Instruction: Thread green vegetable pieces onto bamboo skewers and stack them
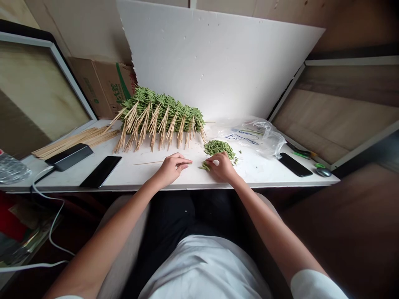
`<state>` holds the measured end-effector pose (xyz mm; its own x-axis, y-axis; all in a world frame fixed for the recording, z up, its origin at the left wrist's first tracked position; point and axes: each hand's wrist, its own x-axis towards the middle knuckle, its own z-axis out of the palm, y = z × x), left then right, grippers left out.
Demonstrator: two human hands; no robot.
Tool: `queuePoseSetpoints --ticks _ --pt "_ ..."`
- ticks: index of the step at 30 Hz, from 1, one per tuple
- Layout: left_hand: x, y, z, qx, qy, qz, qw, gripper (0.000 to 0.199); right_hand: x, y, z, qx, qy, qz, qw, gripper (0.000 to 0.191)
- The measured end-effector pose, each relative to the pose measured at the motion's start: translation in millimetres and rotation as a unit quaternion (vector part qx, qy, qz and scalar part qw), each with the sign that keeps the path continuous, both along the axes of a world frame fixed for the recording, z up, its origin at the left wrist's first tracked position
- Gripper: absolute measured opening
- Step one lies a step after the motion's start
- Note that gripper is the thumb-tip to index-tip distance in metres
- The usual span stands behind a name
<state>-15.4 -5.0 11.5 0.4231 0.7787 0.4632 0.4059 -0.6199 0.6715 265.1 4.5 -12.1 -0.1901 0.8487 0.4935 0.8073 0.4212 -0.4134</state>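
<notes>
On the counter (134, 176), left of the bean pile (218, 147), the person's left hand (170, 169) pinches a stick (146, 162). The right hand (222, 167), before the pile, bunches at loose beans (203, 167); whether it grips any is unclear. Skewers (170, 110) lie left beyond the pile.

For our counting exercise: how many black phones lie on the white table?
2. The left phone lies left of the left hand; the right phone lies right of the right hand, beside the clear plastic bag. Others might be hidden under the bag.
</notes>
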Motion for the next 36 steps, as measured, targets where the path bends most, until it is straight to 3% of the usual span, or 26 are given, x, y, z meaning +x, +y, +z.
queuePoseSetpoints --ticks 4,11,14,17,24,29,36 --pt "2 1 -3.1 0.016 -0.02 0.004 1.0 0.018 -4 -3 7.8 0.026 0.024 -0.004 0.999 0.025" --pt "3 4 -7.0 0.041 -0.018 0.01 0.999 0.018 -7 -14 18.8 -0.017 -0.041 0.087 0.995 0.02" --pt "3 3 -7.7 0.038 -0.021 0.012 0.999 0.02 -8 -14 14.5 -0.003 -0.048 0.073 0.996 0.011" --pt "4 2 -8.6 0.033 -0.032 0.012 0.999 0.026 -14 -16 13.9 0.035 -0.014 0.055 0.998 0.014" --pt "10 -7 -6.0 0.079 -0.074 -0.014 0.994 0.035 -36 -34 27.1 -0.008 0.126 0.194 0.973 0.029" --pt "9 -9 0.6 0.116 -0.058 -0.016 0.991 0.026 -34 -34 30.9 0.03 0.176 0.163 0.97 0.021" --pt "9 -7 0.7 0.135 -0.046 0.017 0.99 0.014 -31 -36 37.5 0.067 0.108 0.159 0.979 0.021"
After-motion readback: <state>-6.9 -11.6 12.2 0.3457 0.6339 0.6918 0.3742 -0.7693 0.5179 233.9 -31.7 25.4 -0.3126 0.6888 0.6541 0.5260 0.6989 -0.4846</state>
